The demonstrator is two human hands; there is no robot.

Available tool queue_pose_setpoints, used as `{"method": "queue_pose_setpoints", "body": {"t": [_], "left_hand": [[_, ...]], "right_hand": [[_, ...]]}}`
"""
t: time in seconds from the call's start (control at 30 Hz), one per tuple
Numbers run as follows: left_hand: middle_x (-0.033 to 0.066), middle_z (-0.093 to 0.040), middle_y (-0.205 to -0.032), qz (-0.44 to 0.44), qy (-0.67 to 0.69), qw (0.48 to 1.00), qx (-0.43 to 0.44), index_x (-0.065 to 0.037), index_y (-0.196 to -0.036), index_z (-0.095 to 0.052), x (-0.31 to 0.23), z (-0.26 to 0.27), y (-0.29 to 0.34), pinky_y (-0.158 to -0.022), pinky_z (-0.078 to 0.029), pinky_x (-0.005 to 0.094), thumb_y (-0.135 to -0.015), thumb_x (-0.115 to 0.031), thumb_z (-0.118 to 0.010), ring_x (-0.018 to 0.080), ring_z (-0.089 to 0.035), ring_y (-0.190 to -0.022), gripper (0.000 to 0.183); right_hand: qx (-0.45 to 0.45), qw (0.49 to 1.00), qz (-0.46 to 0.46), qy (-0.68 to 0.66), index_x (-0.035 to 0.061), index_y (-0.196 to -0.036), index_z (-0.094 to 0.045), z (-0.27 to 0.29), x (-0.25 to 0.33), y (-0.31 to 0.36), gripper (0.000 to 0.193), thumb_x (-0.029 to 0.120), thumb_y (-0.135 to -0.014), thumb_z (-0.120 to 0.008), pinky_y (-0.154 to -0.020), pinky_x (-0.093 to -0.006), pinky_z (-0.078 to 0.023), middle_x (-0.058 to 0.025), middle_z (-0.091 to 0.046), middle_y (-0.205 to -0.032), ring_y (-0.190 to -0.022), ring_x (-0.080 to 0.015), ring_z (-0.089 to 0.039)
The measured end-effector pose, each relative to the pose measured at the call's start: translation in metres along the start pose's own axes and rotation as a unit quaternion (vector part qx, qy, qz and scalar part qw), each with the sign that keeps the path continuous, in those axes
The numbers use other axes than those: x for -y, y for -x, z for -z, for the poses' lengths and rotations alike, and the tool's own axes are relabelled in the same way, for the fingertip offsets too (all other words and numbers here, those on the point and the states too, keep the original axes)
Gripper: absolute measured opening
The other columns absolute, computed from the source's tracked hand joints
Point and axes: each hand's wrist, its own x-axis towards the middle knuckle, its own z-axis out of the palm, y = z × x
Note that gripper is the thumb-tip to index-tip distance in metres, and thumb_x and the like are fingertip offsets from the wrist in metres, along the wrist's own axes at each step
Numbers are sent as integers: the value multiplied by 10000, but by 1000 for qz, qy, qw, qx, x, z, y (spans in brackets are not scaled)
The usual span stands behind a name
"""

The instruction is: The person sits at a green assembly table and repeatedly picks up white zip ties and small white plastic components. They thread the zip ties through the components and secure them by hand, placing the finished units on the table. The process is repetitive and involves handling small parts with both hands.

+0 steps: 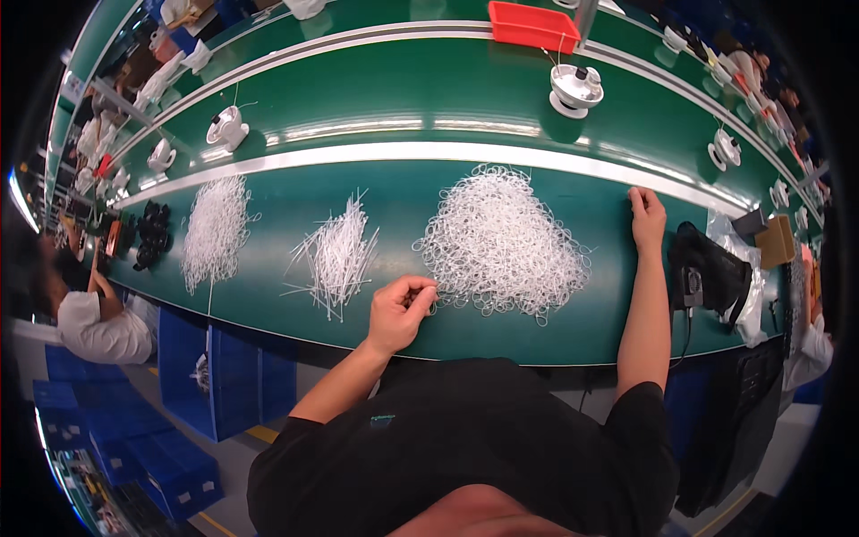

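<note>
My left hand point(401, 313) is closed in a pinch at the near left edge of a large heap of looped white cable ties point(506, 242). A small white loop shows at its fingertips. Left of that hand, straight white cable ties point(340, 255) lie in a loose pile. Another pile of thin white ties point(216, 233) spreads farther left. My right hand point(648, 219) rests at the far right of the green table point(608, 309), close to the white rail, its fingers curled together. Whatever they may hold is too small to make out.
Beyond the white rail point(376, 154), a green belt carries round white devices point(575, 89). A red tray point(534, 27) sits farther back. On the right lie a black bag point(711, 268) and a brown box point(775, 242). Blue bins point(210, 376) stand lower left, near a seated person point(103, 322).
</note>
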Motion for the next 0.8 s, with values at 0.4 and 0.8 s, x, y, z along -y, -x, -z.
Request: {"method": "queue_pose_setpoints", "body": {"t": [0.4,0.8], "left_hand": [[39,-648,-817,-111,-150,982,39,16,-985,-669,-38,13,-68,-580,-449,203,-915,-20,-653,62,-583,-649,80],[73,-684,-767,-4,-319,929,-188,4,-876,-671,-52,124,-141,-629,-506,280,-836,-135,-758,126,-621,-666,169]], "right_hand": [[37,997,-24,-58,7,-957,-690,-2,11,-2,275,280,-947,-661,-619,-240,-414,19,-619,-736,-672,-61,-507],[60,997,-34,-43,36,-1038,-711,2,-34,-20,249,262,-988,-617,-757,-219,-434,-2,-694,-970,-861,-72,-577]]}}
